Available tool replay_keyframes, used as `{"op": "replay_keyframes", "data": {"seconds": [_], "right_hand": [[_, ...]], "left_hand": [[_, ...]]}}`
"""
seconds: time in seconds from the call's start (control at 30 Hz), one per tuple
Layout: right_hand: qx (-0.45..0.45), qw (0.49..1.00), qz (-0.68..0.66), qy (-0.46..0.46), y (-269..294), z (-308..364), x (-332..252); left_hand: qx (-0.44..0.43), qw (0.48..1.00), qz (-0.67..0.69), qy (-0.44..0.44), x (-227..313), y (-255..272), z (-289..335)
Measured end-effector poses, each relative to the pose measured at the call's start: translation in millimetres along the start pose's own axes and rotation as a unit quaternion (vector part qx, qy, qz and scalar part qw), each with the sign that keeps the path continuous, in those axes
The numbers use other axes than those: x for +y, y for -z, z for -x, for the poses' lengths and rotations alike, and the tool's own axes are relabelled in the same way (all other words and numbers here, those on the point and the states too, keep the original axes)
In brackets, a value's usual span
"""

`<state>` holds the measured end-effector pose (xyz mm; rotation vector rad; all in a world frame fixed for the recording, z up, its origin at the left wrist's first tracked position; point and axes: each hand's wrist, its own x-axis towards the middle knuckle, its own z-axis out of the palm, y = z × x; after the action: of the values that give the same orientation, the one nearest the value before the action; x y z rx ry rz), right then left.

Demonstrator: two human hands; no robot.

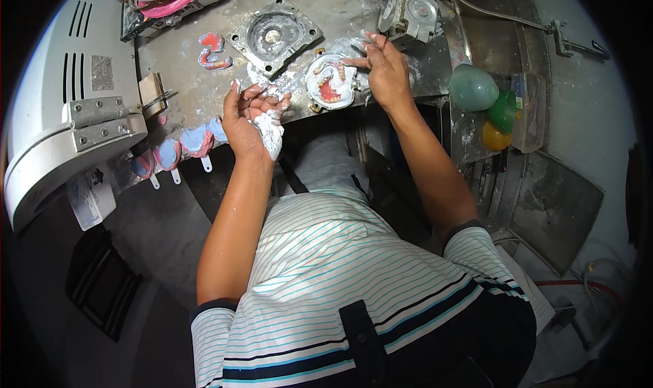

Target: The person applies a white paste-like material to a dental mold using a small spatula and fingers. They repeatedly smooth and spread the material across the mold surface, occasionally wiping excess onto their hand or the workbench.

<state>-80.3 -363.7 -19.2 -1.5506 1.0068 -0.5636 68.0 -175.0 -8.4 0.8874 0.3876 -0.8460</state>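
White paste lies in the upturned palm of my left hand, whose smeared fingers curl loosely around it. My right hand reaches in from the right, fingers apart and whitened. Its index fingertip is at the rim of a round metal flask half filled with white material. Set in that material is a denture with pink-red wax and a row of teeth. Whether the fingertip touches the filling I cannot tell. Just behind stands a square metal flask part with a round recess.
Red-and-white denture pieces lie at the back left. Several impression trays with blue-grey filling line the front edge, beside a white machine. Another metal flask stands at the back right. Green bowls and an orange one sit further right.
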Motion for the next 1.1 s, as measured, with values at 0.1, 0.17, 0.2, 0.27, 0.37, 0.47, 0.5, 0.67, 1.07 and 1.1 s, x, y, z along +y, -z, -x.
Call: {"op": "replay_keyframes", "data": {"seconds": [0.1, 0.17, 0.2, 0.27, 0.37, 0.47, 0.5, 0.67, 1.07, 1.1], "right_hand": [[-0.004, 1.0, -0.008, 0.012, -0.6, 0.7, 1.3], [-0.003, 0.998, -0.06, 0.03, 0.1, 0.3, -3.2], [-0.034, 0.997, -0.022, 0.069, -2.4, 6.9, -18.9], [-0.06, 0.992, 0.018, 0.109, -2.4, 16.1, -33.3], [-0.127, 0.946, 0.22, 0.204, 0.3, 19.5, -35.0], [-0.143, 0.928, 0.264, 0.221, -0.1, 21.8, -32.8], [-0.145, 0.927, 0.265, 0.222, -1.1, 22.2, -32.0], [-0.139, 0.892, 0.28, 0.327, -5.5, 23.9, -27.5], [-0.232, 0.853, 0.327, 0.335, -7.1, 28.4, -31.7], [-0.233, 0.851, 0.329, 0.335, -5.5, 28.7, -31.4]], "left_hand": [[-0.009, 1.0, 0.01, 0.003, -0.5, -0.9, -1.2], [-0.01, 1.0, 0.021, 0.003, -1.4, -2.5, -4.3], [-0.017, 1.0, 0.022, -0.001, 0.3, -1.0, -3.5], [-0.026, 0.999, 0.025, -0.002, 0.8, 0.2, -3.8], [-0.022, 0.999, 0.043, 0.001, -1.4, 1.2, -4.2], [-0.049, 0.998, 0.042, 0.007, -1.9, 1.6, -4.2], [-0.045, 0.998, 0.044, 0.009, -1.6, -1.0, -3.2], [-0.036, 0.998, 0.057, 0.01, 2.3, -3.2, 1.1], [-0.03, 0.997, 0.066, 0.016, 3.3, 1.5, 5.0], [-0.032, 0.997, 0.064, 0.017, 3.0, 2.2, 5.4]]}}
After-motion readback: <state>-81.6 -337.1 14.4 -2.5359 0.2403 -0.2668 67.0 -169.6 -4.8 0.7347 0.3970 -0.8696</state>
